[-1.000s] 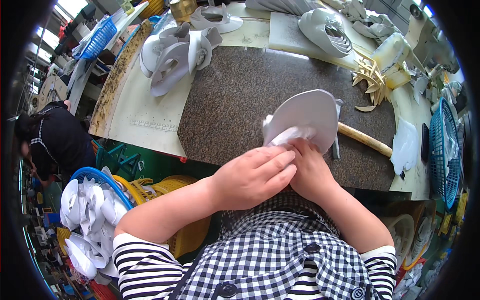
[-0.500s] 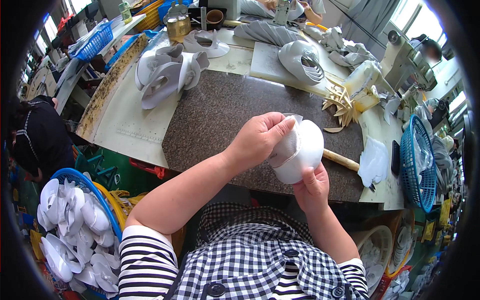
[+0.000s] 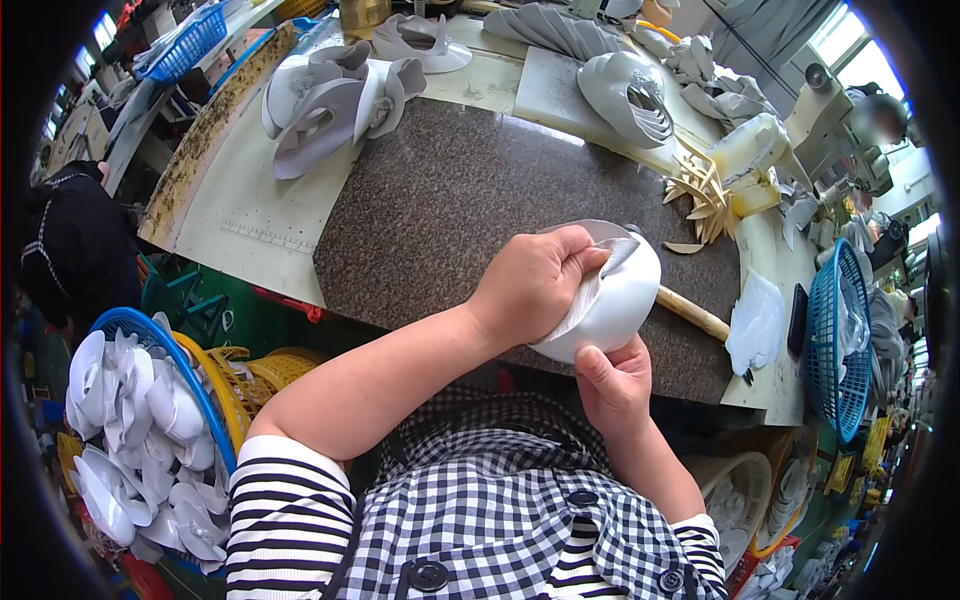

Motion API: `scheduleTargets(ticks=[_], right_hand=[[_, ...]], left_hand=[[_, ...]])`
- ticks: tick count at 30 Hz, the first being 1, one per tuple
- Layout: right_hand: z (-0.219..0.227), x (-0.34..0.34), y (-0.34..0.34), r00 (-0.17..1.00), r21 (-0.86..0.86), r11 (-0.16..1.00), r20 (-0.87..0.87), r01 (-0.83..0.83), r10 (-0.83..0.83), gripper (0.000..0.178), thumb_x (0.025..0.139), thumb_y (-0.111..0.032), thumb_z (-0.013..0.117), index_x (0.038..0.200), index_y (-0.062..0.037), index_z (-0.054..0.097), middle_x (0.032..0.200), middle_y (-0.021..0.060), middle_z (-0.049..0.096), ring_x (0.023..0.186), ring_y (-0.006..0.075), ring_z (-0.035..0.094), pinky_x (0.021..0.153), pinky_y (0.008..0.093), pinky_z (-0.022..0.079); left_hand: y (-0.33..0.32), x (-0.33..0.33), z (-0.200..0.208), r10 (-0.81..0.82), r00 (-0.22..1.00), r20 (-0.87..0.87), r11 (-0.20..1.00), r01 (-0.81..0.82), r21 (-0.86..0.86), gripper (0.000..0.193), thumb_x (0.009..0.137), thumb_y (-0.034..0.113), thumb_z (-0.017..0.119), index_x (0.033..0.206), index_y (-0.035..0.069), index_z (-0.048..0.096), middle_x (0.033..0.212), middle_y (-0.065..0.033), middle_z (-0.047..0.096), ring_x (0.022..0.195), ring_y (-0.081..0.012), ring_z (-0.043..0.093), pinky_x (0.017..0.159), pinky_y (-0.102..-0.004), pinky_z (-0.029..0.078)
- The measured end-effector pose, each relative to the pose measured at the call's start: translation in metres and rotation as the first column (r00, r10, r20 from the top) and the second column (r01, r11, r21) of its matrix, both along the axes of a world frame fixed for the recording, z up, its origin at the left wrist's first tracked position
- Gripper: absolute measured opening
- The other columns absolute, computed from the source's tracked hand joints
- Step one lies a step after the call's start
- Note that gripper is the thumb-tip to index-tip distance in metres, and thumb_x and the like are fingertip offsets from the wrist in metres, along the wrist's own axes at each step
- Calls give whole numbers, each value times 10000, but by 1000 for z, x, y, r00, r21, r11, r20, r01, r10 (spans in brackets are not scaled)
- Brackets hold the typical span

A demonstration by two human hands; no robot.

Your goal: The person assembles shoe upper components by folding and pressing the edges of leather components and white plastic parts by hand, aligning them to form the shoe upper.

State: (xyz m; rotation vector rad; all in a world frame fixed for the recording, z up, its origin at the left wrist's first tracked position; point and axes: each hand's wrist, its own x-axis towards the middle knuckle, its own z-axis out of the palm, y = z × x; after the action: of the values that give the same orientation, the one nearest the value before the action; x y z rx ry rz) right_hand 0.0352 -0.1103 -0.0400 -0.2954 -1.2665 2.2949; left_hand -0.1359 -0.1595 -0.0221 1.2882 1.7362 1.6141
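Observation:
Above the near part of the dark stone slab (image 3: 430, 190) I hold a white shoe upper (image 3: 625, 300), its rounded end toward the right. My left hand (image 3: 540, 280) is closed at its opening, fingers curled and thumb pressed on the pale fabric lining inside. With the thumb on the outer face, my right hand (image 3: 615, 385) pinches the lower edge; those fingertips are partly hidden behind the upper. A wooden handle (image 3: 695, 312) lies on the slab just right of the upper, its far end hidden behind it.
White shoe uppers (image 3: 340, 105) stand at the back left, and nested ones (image 3: 625, 100) at the back right. Cream curved strips (image 3: 700, 195) lie by a yellowed container (image 3: 750, 160). Blue baskets stand left (image 3: 215, 420) and right (image 3: 838, 340). A person in dark clothing (image 3: 80, 240) is at far left.
The shoe upper has been turned and its opening spread, with my left fingers now curled deeper into it. My right hand has shifted slightly down along its edge. The view has tilted downward.

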Motion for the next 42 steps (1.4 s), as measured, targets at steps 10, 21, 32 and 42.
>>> scheduleTargets(ticks=[10, 21, 32, 42], right_hand=[[7, -21, -12, 988, -28, 988, 37, 152, -151, 413, 947, -112, 684, 1313, -29, 511, 1255, 88, 619, 1148, 160, 590, 1001, 340, 458], [11, -37, -44, 981, 119, 974, -38, 192, -189, 345, 1040, -218, 536, 1313, -17, 473, 1284, 104, 595, 1141, 155, 580, 974, 322, 466], [-10, -11, -25, 991, 360, 928, 54, 91, -118, 454, 1001, -119, 598, 1391, -29, 385, 1310, 93, 543, 1144, 157, 555, 984, 320, 450], [-34, 1, -16, 1000, 396, 918, -22, 6, 3, 594, 957, 33, 601, 1475, -106, 344, 1342, 74, 523, 1252, 181, 515, 1048, 380, 433]], left_hand=[[-41, -27, -9, 395, 909, -135, 893, -346, 289, 236, 924, 243, 705, 1061, 60, 644, 885, -72, 639, 730, -226, 603, 668, -328, 503], [-80, 18, -7, 419, 843, -338, 878, -280, 389, 287, 816, 131, 787, 1061, 35, 673, 992, -91, 655, 857, -245, 645, 743, -320, 528], [-92, 29, -11, 127, 991, -40, 988, -123, 89, 182, 810, 33, 740, 969, 26, 653, 938, -103, 662, 873, -257, 650, 768, -351, 525], [-90, 20, -23, -136, 985, -105, 989, 140, 41, 208, 782, -15, 720, 972, 7, 640, 935, -138, 648, 910, -311, 638, 820, -388, 513]])
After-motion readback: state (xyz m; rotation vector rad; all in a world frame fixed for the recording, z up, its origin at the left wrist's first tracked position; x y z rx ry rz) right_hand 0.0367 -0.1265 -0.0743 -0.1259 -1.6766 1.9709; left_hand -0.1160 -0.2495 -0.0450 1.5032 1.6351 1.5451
